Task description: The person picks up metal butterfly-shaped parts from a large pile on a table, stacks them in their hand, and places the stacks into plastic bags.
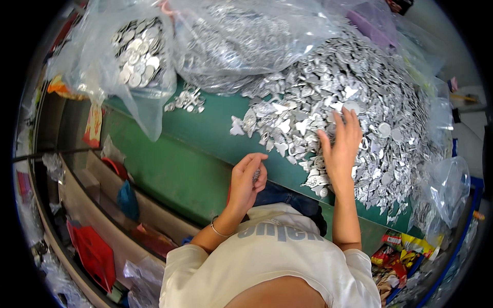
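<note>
A wide heap of small silver metal pieces (pixel 380 97), flat and of mixed shapes, covers the right side of the green table (pixel 205 128). My right hand (pixel 343 143) reaches onto the heap with its fingers apart, the fingertips next to a round silver disc (pixel 351 107). In front of my body, over the table's near edge, my left hand (pixel 247 179) is curled closed around some small silver metal pieces (pixel 256 175). A few loose pieces (pixel 236 126) lie at the heap's left edge.
Behind the heap sits a large clear plastic bag (pixel 246 46) full of silver pieces. Left of it, another bag holds round silver discs (pixel 141 56), with a small pile (pixel 189 99) beside it. A red bin (pixel 95 251) stands lower left; colourful packets (pixel 400 256) lie lower right.
</note>
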The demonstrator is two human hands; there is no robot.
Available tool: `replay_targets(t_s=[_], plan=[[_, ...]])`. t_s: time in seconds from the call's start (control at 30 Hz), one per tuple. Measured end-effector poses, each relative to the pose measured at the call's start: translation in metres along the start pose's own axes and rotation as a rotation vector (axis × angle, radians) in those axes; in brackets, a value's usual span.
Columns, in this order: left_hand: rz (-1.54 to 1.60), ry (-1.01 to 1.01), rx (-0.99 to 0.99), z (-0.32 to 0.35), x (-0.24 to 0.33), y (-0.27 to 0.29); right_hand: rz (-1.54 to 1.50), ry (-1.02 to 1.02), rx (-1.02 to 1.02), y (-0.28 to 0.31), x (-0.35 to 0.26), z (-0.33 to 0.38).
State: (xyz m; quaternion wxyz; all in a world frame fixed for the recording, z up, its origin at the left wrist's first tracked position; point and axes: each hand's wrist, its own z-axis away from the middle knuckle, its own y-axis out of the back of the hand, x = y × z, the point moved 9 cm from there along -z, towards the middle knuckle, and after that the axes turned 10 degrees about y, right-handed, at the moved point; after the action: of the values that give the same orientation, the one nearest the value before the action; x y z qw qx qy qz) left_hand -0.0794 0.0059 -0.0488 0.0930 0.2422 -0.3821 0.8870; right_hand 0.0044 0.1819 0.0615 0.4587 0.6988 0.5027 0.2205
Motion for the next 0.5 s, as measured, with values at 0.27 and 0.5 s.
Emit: replay_targets(t_s=[0.27, 0.5], plan=[[-0.017, -0.005, -0.001, -0.005, -0.003, -0.004, 0.052, 0.033, -0.168, -0.022, -0.008, 0.006], [-0.032, 0.000, 0.010, -0.005, -0.005, -0.004, -0.008, 0.022, -0.088, -0.020, -0.014, 0.008]])
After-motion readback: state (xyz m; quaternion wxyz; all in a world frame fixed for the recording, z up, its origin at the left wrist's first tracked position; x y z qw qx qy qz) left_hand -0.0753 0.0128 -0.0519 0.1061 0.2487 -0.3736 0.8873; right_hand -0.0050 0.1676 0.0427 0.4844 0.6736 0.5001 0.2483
